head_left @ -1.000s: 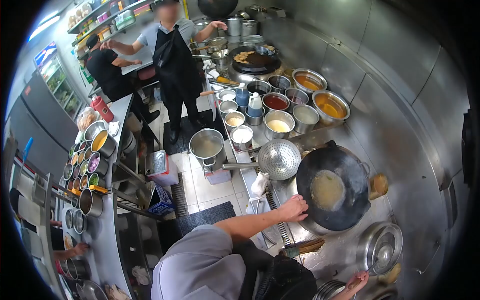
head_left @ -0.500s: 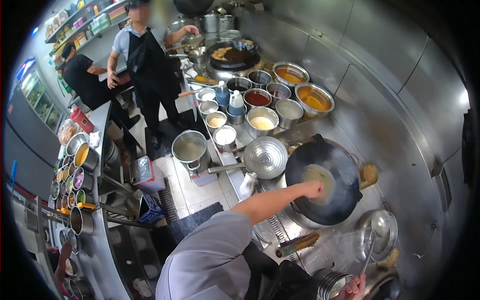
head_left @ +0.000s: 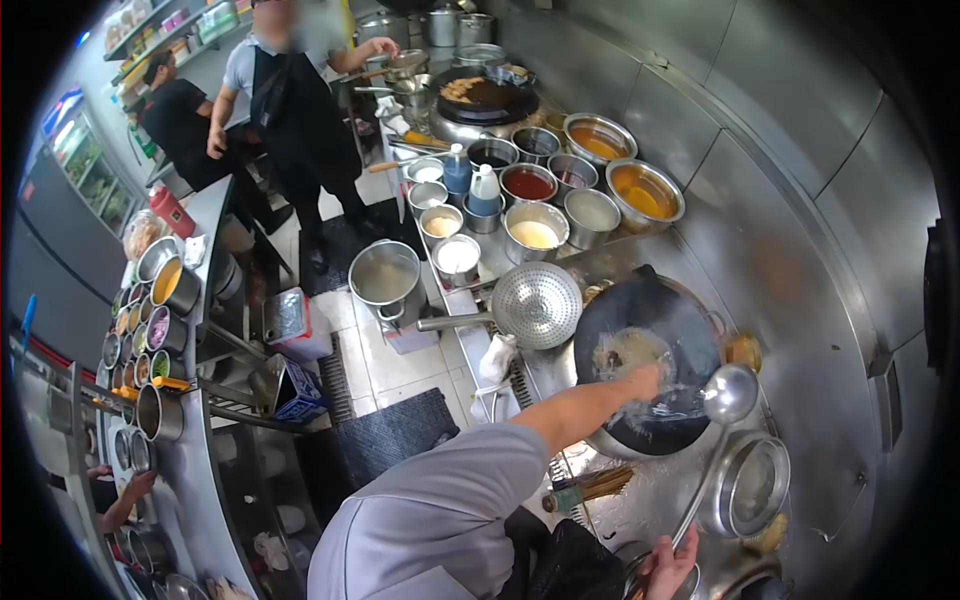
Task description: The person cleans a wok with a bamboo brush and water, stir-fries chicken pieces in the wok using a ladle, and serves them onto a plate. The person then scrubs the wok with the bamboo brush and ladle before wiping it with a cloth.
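Over the black wok (head_left: 690, 340) my left hand (head_left: 642, 384) reaches in, its fingers closed. What they hold, if anything, is hidden. Cloudy, bubbly liquid (head_left: 625, 350) lies in the wok, and pale streaks show on the wall beside the hand. My right hand (head_left: 668, 570), low in the view, is wrapped round the long handle of a metal ladle (head_left: 731, 393). The ladle's bowl is up at the wok's right edge. Beneath the handle, a round metal pan (head_left: 715, 500) rests on the steel counter.
A perforated strainer (head_left: 537, 303) lies left of the wok. Beyond it stand sauce pots (head_left: 528, 183) and two bottles (head_left: 457, 168). A bundle of sticks (head_left: 606, 483) lies in front. A tall pot (head_left: 388, 278) stands left; a person in an apron (head_left: 300, 110) is behind it.
The ladle has risen from over the round pan to the wok's right edge. My left hand has shifted slightly right, and the liquid has become more stirred up.
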Demonstrator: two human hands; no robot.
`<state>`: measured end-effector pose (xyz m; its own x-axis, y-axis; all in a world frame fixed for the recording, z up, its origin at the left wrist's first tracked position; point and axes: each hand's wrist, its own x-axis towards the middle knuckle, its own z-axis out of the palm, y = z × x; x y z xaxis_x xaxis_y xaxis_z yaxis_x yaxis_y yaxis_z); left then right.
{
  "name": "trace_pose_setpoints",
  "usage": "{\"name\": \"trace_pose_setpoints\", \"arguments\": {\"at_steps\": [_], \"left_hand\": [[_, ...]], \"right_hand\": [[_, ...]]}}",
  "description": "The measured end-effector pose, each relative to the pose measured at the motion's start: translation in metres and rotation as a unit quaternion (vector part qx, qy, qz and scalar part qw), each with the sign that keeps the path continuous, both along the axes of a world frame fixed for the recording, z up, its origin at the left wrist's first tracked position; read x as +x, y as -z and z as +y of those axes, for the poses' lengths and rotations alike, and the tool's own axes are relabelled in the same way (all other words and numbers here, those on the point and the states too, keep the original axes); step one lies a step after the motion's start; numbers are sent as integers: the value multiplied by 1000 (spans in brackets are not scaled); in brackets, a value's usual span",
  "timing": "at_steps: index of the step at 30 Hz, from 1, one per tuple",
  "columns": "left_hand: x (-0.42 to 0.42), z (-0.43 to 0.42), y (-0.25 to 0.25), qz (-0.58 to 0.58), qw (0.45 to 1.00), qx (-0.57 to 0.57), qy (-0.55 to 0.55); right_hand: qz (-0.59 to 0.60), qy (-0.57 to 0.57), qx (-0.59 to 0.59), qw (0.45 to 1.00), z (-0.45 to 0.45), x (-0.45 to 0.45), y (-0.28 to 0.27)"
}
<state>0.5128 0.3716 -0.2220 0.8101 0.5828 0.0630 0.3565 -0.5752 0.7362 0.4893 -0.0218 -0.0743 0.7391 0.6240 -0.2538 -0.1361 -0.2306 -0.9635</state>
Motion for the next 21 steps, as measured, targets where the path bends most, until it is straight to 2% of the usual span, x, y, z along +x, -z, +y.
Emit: {"name": "trace_pose_setpoints", "arguments": {"at_steps": [1,2,4,5,6,8,10,11,13,15,16,18,20,21], "left_hand": [[-11,0,-10,47,998,-41,-5],[-19,5,-16,53,998,-34,-10],[-35,2,-22,19,998,-52,-27],[-42,4,-24,25,998,-49,-30],[-50,7,-26,23,999,-41,4],[-69,9,-38,22,997,-38,56],[-80,11,-38,-1,998,-28,58],[-84,14,-39,-29,997,-21,66],[-92,15,-44,-24,998,-15,63],[-98,8,-44,-24,998,-19,62],[-100,7,-41,-39,997,-23,65],[-108,3,-39,-53,996,-26,67],[-121,-10,-39,-112,991,-5,68],[-129,-16,-39,-113,991,-4,66]], "right_hand": [[7,-5,5,1000,-2,9,17],[-58,50,27,997,4,16,38],[-156,93,4,983,2,33,63],[-150,90,7,985,0,51,89],[-262,132,-9,956,-9,79,137],[-366,168,-25,915,-10,85,156],[-342,279,-52,896,-11,88,166],[-336,281,-48,898,-11,89,166],[-242,327,-36,913,-15,92,165],[-250,340,-20,907,-22,110,183],[-322,346,-52,880,-30,128,203],[-391,350,-81,847,-31,133,205],[-286,392,-107,868,-7,103,147],[-288,390,-105,868,-8,108,150]]}}
